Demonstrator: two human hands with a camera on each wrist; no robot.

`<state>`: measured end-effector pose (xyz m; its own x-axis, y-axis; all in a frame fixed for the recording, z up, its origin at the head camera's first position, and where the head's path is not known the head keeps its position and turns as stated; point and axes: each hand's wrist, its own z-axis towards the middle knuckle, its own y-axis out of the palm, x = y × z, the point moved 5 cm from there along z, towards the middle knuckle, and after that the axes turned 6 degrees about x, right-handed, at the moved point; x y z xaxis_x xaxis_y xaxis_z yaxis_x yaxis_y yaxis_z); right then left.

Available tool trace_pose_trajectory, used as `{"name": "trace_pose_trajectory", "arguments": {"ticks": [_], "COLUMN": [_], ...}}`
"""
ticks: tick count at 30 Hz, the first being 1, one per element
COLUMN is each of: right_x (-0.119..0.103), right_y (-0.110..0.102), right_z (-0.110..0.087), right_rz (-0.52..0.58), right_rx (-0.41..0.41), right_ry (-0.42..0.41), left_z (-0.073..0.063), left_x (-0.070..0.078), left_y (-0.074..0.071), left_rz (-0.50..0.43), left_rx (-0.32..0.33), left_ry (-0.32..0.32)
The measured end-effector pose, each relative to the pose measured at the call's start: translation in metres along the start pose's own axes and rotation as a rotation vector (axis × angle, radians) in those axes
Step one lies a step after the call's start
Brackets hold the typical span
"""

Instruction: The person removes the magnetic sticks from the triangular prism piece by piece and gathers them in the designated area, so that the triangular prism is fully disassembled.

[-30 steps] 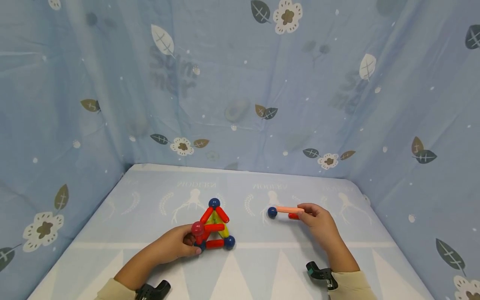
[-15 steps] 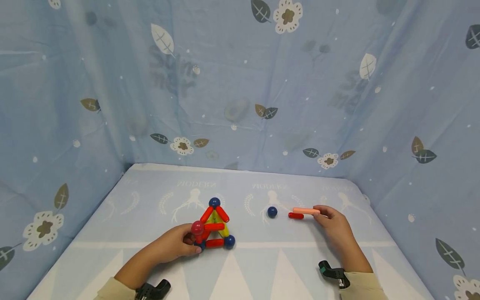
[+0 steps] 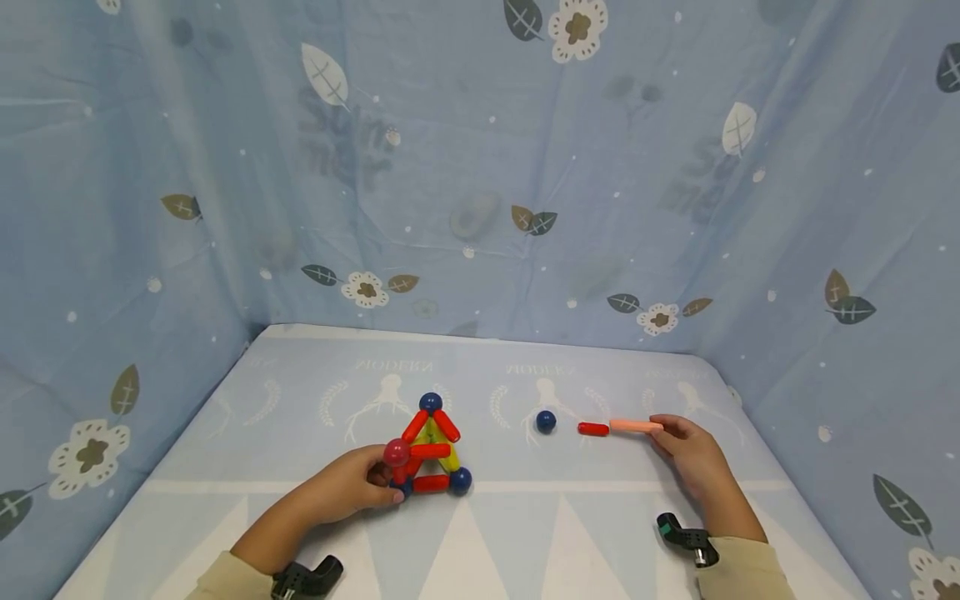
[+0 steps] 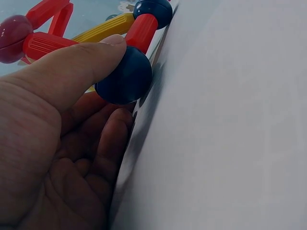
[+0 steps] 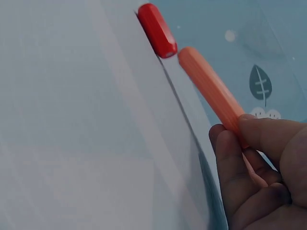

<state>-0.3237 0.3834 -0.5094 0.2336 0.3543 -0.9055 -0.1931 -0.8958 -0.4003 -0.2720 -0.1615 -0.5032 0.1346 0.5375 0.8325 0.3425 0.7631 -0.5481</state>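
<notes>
My left hand point(image 3: 348, 487) holds the near-left corner of a magnetic ball-and-rod frame point(image 3: 431, 451). In the left wrist view the thumb lies over a dark blue ball point(image 4: 125, 79) there, beside a red rod point(image 4: 142, 32). The frame has red and yellow-green rods, blue balls and one dark red ball point(image 3: 397, 452); the hand hides part of it. At the right, my right hand point(image 3: 697, 458) pinches an orange magnetic rod point(image 5: 208, 84) by one end. Its free end points at a short red rod point(image 5: 157, 31), very close to it; whether they touch I cannot tell.
A loose blue ball point(image 3: 546, 422) lies left of the short red rod, between it and the frame. The table point(image 3: 510, 542) has a patterned pale cover. Blue patterned curtains point(image 3: 480, 167) stand at its back and sides.
My right hand has moved right with the orange rod, away from the loose blue ball, which it met earlier. The rod's free end is now at the red rod's right. My left hand stays put.
</notes>
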Motion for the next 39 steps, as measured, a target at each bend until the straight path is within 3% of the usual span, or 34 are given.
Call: {"name": "trace_pose_trajectory", "arguments": {"ticks": [9, 20, 28, 39], "right_x": [0.010, 0.018, 0.015, 0.013], "right_y": [-0.010, -0.022, -0.021, -0.018], "right_z": [0.001, 0.003, 0.004, 0.003], "right_rz": [0.036, 0.010, -0.161, -0.097], "right_rx": [-0.038, -0.008, 0.006, 0.010], "right_ry": [0.014, 0.083, 0.064, 0.087], "left_z": [-0.002, 0.000, 0.000, -0.001], "left_x": [-0.002, -0.002, 0.002, 0.002], "left_y": [-0.003, 0.001, 0.000, 0.000], "left_rz": [0.018, -0.012, 0.007, 0.002], "left_rx": [-0.003, -0.009, -0.005, -0.012], "left_ry": [-0.029, -0.031, -0.041, -0.046]}}
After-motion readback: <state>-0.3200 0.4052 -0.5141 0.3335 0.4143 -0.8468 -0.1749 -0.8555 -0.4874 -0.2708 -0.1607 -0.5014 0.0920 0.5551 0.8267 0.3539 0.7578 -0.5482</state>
